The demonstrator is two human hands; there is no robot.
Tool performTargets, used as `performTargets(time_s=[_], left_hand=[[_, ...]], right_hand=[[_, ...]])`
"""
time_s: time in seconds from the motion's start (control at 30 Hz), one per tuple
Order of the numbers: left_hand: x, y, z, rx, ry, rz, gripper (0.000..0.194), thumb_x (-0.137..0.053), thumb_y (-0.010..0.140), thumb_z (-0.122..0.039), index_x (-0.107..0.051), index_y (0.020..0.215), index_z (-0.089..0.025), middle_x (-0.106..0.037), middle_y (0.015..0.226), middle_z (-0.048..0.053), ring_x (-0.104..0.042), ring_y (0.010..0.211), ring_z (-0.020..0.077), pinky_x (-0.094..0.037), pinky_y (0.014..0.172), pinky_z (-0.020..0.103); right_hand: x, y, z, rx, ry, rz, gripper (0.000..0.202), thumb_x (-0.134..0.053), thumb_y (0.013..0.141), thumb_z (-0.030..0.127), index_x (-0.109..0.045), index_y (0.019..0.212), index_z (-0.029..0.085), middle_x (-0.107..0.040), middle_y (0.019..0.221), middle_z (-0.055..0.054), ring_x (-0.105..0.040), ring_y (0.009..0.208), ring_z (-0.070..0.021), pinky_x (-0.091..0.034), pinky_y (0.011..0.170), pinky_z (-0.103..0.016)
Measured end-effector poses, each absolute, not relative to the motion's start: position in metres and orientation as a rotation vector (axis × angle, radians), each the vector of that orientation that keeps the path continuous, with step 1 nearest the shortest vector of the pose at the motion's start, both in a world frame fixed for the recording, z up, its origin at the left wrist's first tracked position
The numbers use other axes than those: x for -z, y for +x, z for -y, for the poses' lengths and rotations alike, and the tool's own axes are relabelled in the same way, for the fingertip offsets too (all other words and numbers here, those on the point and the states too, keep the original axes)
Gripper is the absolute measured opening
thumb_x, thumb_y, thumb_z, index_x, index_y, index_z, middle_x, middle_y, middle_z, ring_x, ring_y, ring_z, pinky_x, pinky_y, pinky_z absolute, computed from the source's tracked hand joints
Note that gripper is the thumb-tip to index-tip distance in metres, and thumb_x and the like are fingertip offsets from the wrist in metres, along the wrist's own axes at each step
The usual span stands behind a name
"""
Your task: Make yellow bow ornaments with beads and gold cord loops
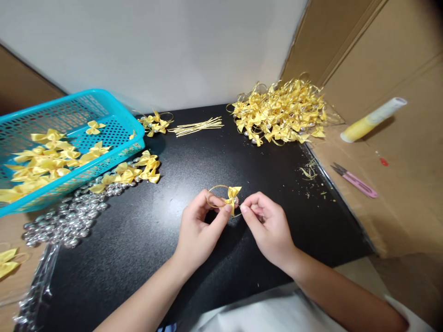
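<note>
Between thumb and fingers, my left hand [202, 223] pinches a yellow ribbon bow [232, 197] over the near middle of the black tabletop. A thin gold cord [217, 187] loops out from the bow on its left side. My right hand [268, 226], just to the right of the bow, has its thumb and forefinger pressed together on a thin end of the gold cord. Part of a silvery bead seems to show at the bow's middle, but the fingers partly hide it.
On the left are a turquoise basket [126, 147] of yellow bows and silver beads [65, 221]. Gold cords [199, 125] lie at the back beside a heap of corded bows [280, 113]. Pink-handled snips [355, 180], a roll [374, 120] and cord scraps [310, 170] are at right.
</note>
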State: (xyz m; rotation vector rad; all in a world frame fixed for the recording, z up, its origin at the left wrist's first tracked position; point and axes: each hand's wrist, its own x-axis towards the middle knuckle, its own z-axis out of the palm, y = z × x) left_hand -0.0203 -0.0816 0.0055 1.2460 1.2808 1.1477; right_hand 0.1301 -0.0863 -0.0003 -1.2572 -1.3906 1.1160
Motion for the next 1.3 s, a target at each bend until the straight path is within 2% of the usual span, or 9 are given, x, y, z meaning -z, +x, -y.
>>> performTargets(time_s=[0.57, 0.73, 1.03, 1.3], left_hand=[[-0.0051, -0.0194, 0.0835, -1.168, 1.555, -1.334, 0.01, -0.066, 0.082, -0.017, -0.061, 0.073, -0.019, -0.07, 0.073, 0.0, -0.065, 0.072, 0.0136, -0.05, 0.071, 0.024], [-0.0051, -0.0193, 0.0831, -1.183, 1.596, -1.342, 0.01, -0.065, 0.082, -0.016, -0.06, 0.075, -0.019, -0.069, 0.075, 0.0, -0.065, 0.073, 0.0145, -0.05, 0.071, 0.026], [-0.007, -0.0217, 0.0834, -1.219, 1.931, -1.395, 0.007, -0.065, 0.081, -0.014, -0.062, 0.078, -0.02, -0.066, 0.075, 0.001, -0.063, 0.069, 0.0144, -0.049, 0.064, 0.026], [-0.0073, -0.0213, 0.0834, -1.221, 1.793, -1.412, 0.01, -0.065, 0.083, -0.017, -0.06, 0.075, -0.02, -0.068, 0.075, 0.002, -0.065, 0.071, 0.0162, -0.05, 0.066, 0.028]], right_hand=[[0.0039, 0.1319, 0.0865, -1.106, -1.315, 1.39, 0.016, -0.053, 0.089, 0.024, -0.053, 0.075, 0.018, -0.042, 0.059, 0.005, -0.041, 0.052, -0.0079, -0.034, 0.05, -0.02], [0.0048, 0.1326, 0.0858, -1.168, -1.26, 1.379, 0.016, -0.052, 0.091, 0.026, -0.054, 0.077, 0.018, -0.053, 0.069, 0.001, -0.05, 0.063, -0.0106, -0.041, 0.058, -0.022], [0.0045, 0.1306, 0.0864, -1.16, -1.243, 1.458, 0.009, -0.053, 0.089, 0.02, -0.056, 0.08, 0.019, -0.061, 0.071, 0.001, -0.06, 0.067, -0.0117, -0.047, 0.066, -0.023], [0.0018, 0.13, 0.0868, -1.075, -1.252, 1.501, 0.012, -0.052, 0.09, 0.021, -0.056, 0.079, 0.019, -0.059, 0.067, 0.002, -0.057, 0.061, -0.0111, -0.046, 0.061, -0.023]])
